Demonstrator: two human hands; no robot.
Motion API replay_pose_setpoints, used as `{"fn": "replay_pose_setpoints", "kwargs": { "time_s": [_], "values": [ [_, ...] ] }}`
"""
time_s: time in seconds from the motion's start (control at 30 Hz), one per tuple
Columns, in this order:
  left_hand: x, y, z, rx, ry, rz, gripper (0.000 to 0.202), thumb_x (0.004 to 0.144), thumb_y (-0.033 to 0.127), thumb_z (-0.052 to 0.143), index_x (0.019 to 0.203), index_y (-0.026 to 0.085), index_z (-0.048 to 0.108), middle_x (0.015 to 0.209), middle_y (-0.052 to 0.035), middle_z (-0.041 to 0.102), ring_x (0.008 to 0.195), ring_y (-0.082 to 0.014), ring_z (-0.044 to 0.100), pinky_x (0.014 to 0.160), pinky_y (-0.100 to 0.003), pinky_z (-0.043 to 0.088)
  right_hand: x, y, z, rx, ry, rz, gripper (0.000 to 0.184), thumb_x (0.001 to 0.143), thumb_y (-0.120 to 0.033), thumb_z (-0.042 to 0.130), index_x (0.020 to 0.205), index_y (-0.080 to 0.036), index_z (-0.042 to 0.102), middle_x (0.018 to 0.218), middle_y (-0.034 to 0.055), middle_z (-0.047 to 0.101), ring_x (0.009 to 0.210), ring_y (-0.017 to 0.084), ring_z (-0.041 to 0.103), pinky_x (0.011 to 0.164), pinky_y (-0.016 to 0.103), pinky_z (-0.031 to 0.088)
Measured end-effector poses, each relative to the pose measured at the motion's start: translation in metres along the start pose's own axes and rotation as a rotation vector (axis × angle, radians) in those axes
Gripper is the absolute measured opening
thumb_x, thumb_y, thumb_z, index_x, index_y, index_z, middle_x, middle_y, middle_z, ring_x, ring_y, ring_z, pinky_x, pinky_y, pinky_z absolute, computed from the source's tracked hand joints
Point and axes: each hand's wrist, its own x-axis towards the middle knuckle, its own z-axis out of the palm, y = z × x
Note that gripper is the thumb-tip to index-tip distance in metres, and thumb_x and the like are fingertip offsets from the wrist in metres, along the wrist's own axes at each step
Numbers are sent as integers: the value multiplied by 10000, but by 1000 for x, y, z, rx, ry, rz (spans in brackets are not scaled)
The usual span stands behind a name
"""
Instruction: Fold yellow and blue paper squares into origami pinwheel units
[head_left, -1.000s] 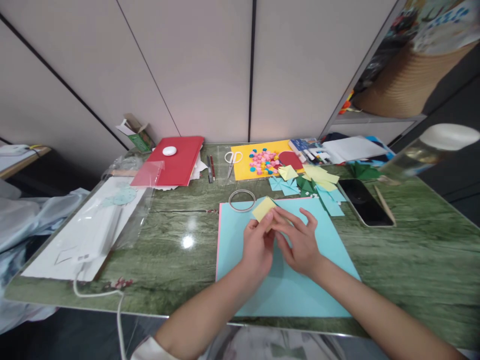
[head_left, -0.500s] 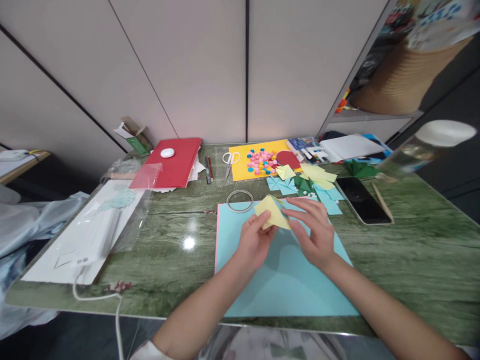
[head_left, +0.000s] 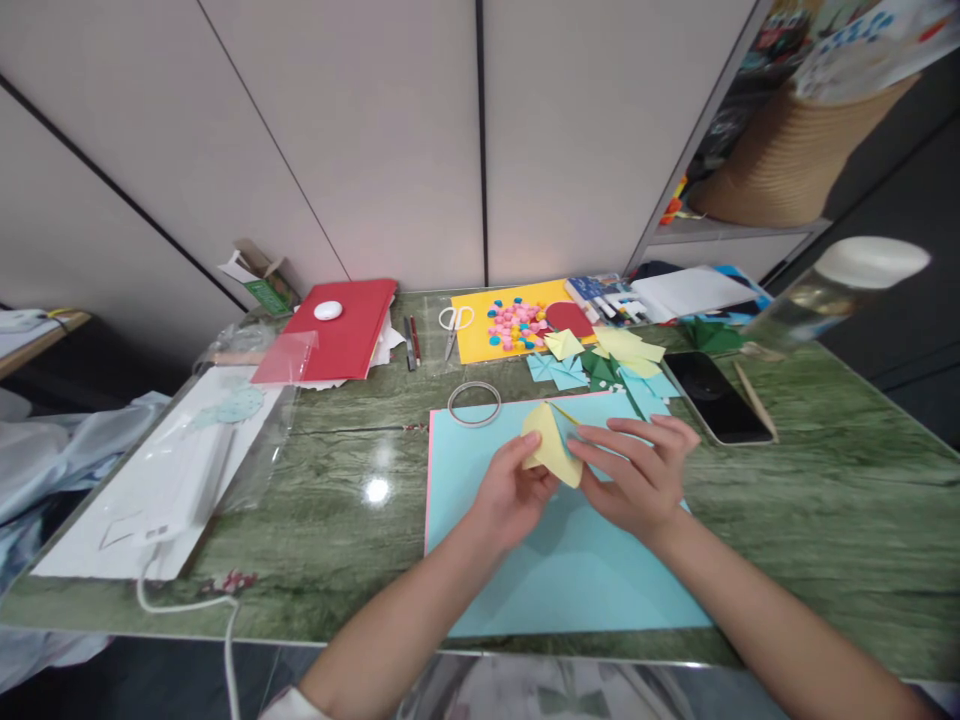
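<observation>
A folded piece of pale yellow paper (head_left: 551,447) is held up above a light blue sheet (head_left: 525,590). My left hand (head_left: 517,485) pinches its left side, thumb on the front and the other fingers curled behind. My right hand (head_left: 637,470) is at its right side, with the thumb by the lower corner and fingertips against the open fold; its outer fingers are spread. Beyond the hands lie light blue folded papers (head_left: 568,373), a small yellow folded paper (head_left: 563,344) and dark green folded papers (head_left: 600,368). A roll of tape (head_left: 474,403) rests at the blue sheet's top left edge.
Scissors (head_left: 454,330) and a yellow sheet (head_left: 469,342) bearing colourful pom-poms (head_left: 517,325) lie at the back. A phone (head_left: 720,395) and a tall bottle (head_left: 832,290) are on the right. At left are a red folder (head_left: 337,345) and a white power strip (head_left: 191,485) with a cable.
The yellow paper has been tilted and its fold has opened towards the right. Both hands are slightly lower, and my right hand's outer fingers have spread. The whole view has shifted a little.
</observation>
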Motion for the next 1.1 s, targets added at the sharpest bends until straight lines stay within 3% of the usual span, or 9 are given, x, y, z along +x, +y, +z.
{"fn": "replay_pose_setpoints", "kwargs": {
  "time_s": [0.2, 0.47, 0.7, 0.93, 1.1],
  "values": [
    [-1, -2, 2, -11, -3, -40, 179, 695, 215, 671, 830, 98, 661, 749, -40, 687, 633, -97, 618, 604, -188, 484, -1, 8, -6, -50, 18, -180, 164, 703, -200, 657, 780, -344, 635, 734, -110, 688, 762, 129, 559, 802, 371, 329],
    [-3, -4, 4, -47, 127, -63, 178, 719, 274, 680, 804, 124, 636, 633, 5, 640, 516, -51, 571, 504, -151, 460, -1, 11, -4, -55, 13, -193, 170, 698, -197, 669, 753, -353, 628, 748, -124, 687, 765, 115, 556, 824, 368, 310],
    [-2, -1, 3, 15, 80, -46, 286, 744, 344, 644, 913, 112, 650, 818, -52, 688, 681, -93, 626, 623, -181, 483, -1, 6, -6, 7, -23, -327, 133, 710, -240, 666, 711, -363, 616, 814, -166, 688, 786, 86, 554, 853, 353, 290],
    [-4, -1, 4, 64, 104, -50, 272, 742, 351, 642, 873, 114, 661, 761, -43, 677, 635, -93, 605, 616, -189, 466, 2, 5, -3, -17, 29, -442, 127, 690, -243, 667, 651, -346, 602, 818, -184, 682, 794, 79, 550, 806, 336, 315],
    [-2, -1, 3, 104, 89, -27, 277, 720, 368, 658, 842, 120, 667, 731, -41, 667, 630, -100, 595, 606, -194, 454, 0, 5, -4, 8, -37, -494, 121, 681, -271, 679, 683, -343, 582, 825, -180, 678, 781, 65, 558, 820, 301, 342]
  ]
}}
